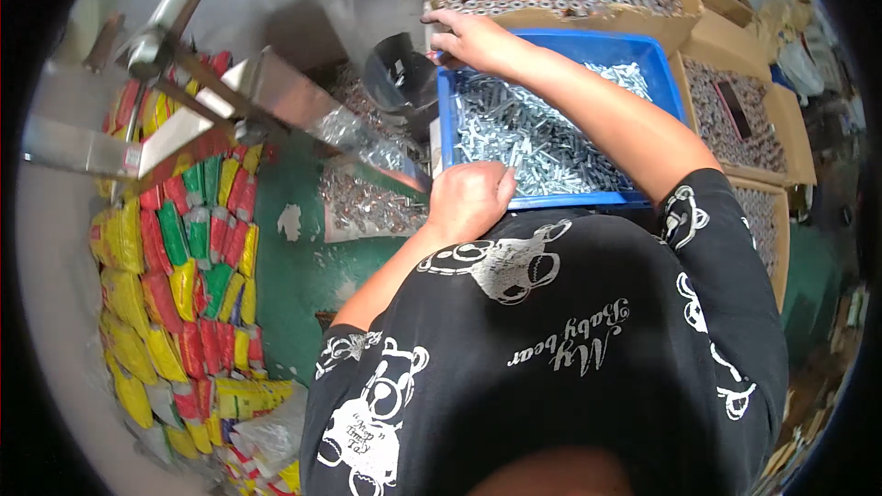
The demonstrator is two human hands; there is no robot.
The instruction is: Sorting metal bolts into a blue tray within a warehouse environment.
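Observation:
A blue plastic bin [682, 96] filled with small silvery metal pins [542, 152] lies in front of me. At its near left corner, my left hand [467, 200] is closed, knuckles up and thumb toward the pins; what its fingers hold, if anything, is hidden. My right arm reaches across the bin, and my right hand [469, 41] is over its far left corner. Its fingers point left, partly stretched and apart, beside the cardboard edge. I see nothing held in it. A shiny metal bar [344, 129] slants down toward my left hand.
Behind the bin, a cardboard box [551, 18] holds rows of round metal parts. More boxes of such parts [735, 119] stand to the right, one with a dark phone-like slab [733, 108] on top. A black bucket [401, 73] is left of the bin. Colourful packets [188, 285] are piled left.

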